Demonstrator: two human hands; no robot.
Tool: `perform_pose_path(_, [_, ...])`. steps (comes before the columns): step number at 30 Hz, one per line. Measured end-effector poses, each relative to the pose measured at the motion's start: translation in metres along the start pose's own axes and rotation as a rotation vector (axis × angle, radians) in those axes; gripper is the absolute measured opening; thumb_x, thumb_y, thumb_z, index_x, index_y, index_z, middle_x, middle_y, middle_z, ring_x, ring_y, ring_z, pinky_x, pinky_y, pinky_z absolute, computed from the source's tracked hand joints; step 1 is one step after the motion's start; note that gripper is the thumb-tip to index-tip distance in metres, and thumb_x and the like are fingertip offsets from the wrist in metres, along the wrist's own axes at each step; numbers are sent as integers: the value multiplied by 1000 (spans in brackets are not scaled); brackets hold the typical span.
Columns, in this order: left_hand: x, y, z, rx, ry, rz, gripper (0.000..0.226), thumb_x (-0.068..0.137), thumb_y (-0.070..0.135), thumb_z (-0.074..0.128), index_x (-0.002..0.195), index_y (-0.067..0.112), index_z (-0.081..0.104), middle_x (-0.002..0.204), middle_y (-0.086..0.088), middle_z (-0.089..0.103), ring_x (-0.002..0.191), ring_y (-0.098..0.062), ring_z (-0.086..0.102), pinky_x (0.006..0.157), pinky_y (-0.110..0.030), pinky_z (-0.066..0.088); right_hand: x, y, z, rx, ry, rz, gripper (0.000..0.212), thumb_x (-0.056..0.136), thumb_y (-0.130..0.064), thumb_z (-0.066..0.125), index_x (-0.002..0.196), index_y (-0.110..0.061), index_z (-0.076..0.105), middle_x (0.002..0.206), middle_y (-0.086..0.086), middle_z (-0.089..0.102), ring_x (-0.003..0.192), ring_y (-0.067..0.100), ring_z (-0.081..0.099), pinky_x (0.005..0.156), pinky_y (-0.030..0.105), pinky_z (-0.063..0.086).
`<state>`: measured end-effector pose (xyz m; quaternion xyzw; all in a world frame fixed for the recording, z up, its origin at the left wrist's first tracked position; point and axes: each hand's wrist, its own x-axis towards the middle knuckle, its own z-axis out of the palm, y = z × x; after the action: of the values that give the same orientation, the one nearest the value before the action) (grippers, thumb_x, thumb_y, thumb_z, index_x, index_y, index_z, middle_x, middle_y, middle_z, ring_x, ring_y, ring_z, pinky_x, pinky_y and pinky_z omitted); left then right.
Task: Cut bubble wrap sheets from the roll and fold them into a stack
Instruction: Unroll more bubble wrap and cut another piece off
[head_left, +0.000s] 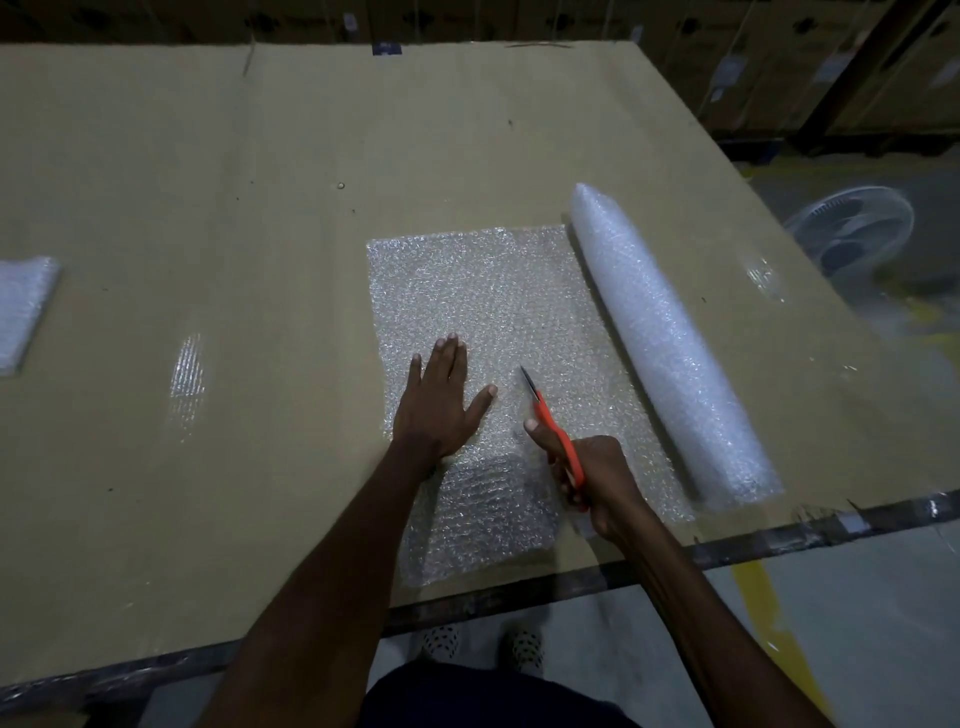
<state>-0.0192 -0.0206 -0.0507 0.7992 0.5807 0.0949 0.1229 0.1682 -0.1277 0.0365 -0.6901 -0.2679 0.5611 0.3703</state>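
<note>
**Scissors in the sheet, flat palm beside them**

While the left hand (441, 400) lies flat on the unrolled bubble wrap sheet (493, 312), its fingers straight and slightly spread with the thumb angled out toward the scissors (553, 426), the right hand (597, 483) grips the orange handles with its fingers curled round them. The blades point away from the person, nearly together, their tips over the sheet just right of the left thumb. Both forearms reach in from the bottom of the head view, bare to the frame edge.

The sheet runs leftward from the roll (670, 348), which lies on the right part of the table (208, 208), tilted so its far end sits nearer the centre. The near end of the sheet looks parted along the line of the scissors. At the far left edge lies a folded stack (23, 312) of bubble wrap, well apart from the hands. The table is covered in brown cardboard with dark tape along its near edge. A white fan (852, 234) stands on the floor beyond the right side, and cartons line the dim background.

The stack is cut off by the frame, and the right palm hides the lower handle loops.
</note>
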Motion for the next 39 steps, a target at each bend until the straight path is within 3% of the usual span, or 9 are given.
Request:
perform_pose_path(8, [1, 0, 0, -13, 13, 5, 91, 94, 70, 9, 159, 7, 12, 168, -8, 3, 155, -19, -3, 124, -45, -5, 9, -9, 9, -22, 14, -16, 52, 69, -50, 90, 61, -8, 60, 58, 14, 49, 40, 16, 37, 40, 20, 24])
perform_pose_path(15, [20, -13, -18, -260, -79, -55, 106, 78, 73, 41, 159, 11, 14, 168, -6, -3, 154, -22, -4, 122, -45, -7, 2, -12, 5, 2, 5, 26, 47, 72, -48, 88, 61, -10, 64, 54, 8, 53, 38, 13, 40, 38, 18, 26])
perform_pose_path(21, [50, -13, -26, -120, -43, -18, 99, 92, 75, 33, 159, 6, 10, 168, -10, -3, 154, -24, -9, 121, -49, -10, 3, -14, 8, -8, 28, 42, 51, 71, -52, 88, 71, -7, 65, 54, 7, 53, 39, 13, 40, 38, 19, 27])
perform_pose_path(26, [63, -27, -17, 22, -43, 58, 95, 93, 74, 8, 159, 6, 9, 168, -10, 0, 154, -21, -6, 123, -48, -7, 7, -19, 12, 19, 26, 38, 50, 71, -49, 89, 72, -5, 65, 55, 9, 51, 38, 13, 38, 38, 20, 25])
perform_pose_path(39, [62, -32, -9, 1, -7, 78, 88, 98, 69, 13, 160, 7, 6, 168, -8, -1, 155, -19, -5, 125, -46, -3, 14, -26, 24, -8, 46, 37, 50, 74, -48, 87, 56, -11, 59, 50, 7, 51, 38, 13, 40, 37, 19, 26])
